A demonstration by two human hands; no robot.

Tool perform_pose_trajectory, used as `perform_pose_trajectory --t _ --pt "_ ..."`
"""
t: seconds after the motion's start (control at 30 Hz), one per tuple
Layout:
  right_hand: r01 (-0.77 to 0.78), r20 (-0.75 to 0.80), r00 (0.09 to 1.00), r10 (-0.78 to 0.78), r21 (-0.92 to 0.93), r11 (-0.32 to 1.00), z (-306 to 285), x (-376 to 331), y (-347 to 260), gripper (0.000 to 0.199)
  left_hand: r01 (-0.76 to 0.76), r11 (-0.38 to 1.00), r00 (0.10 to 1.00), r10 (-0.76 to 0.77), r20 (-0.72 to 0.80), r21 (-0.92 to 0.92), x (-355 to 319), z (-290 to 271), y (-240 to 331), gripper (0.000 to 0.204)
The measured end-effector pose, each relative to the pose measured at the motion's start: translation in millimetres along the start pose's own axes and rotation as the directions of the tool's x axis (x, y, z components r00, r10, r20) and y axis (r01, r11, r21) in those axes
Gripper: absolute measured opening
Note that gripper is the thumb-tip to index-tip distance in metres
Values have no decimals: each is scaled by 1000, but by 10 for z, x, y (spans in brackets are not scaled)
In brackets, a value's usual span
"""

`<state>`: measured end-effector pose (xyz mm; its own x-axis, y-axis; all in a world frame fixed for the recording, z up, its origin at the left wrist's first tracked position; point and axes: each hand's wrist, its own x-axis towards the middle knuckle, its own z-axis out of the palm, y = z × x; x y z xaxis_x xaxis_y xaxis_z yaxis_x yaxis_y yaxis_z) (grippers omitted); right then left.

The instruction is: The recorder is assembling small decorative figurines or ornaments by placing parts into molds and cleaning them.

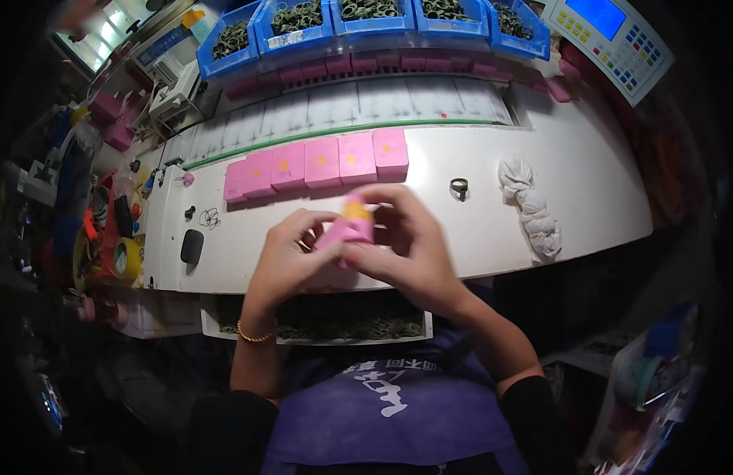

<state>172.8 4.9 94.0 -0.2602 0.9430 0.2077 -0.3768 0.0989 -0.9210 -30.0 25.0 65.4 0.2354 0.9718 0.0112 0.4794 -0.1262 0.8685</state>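
Note:
Over the front of the white worktop, I hold a small pink rubber mould [353, 229] between both hands. It looks bent and has a yellow patch on top; motion blurs its details. My left hand [291, 252] grips its left side with thumb and fingers. On the other side, my right hand [414, 249] curls around it, fingers over the top and thumb below. Just beyond the hands lies a row of several similar pink moulds [322, 164], most with yellow marks. A dark green ring [459, 187] rests on the worktop to their right.
Blue bins [295, 36] full of dark green rings line the back. A twisted white cloth [532, 210] lies at right, below a control panel [615, 36]. At left are a black oval object [192, 246] and yellow tape [129, 259]. An open drawer [311, 342] sits beneath my forearms.

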Motion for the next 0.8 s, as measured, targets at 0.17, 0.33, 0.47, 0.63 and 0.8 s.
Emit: perform_pose_trajectory --t 0.17,0.33,0.47,0.63,0.8 --pt "-187 75 979 189 -43 981 170 159 368 47 -14 1000 999 14 -45 -12 -182 237 -34 23" --pt "-94 -20 996 92 -209 973 -13 -62 317 47 215 795 977 -175 124 -567 -245 157 -274 32" --pt "30 42 999 -3 -652 757 -212 -194 385 51 332 748 943 -254 216 -575 -225 159 -295 39" --pt "94 160 986 51 -776 624 -190 -179 325 53 300 713 954 -204 221 -634 -224 163 -288 39" --pt "189 209 978 -18 -838 511 -146 -188 376 49 281 724 958 -180 222 -630 -208 166 -296 39"
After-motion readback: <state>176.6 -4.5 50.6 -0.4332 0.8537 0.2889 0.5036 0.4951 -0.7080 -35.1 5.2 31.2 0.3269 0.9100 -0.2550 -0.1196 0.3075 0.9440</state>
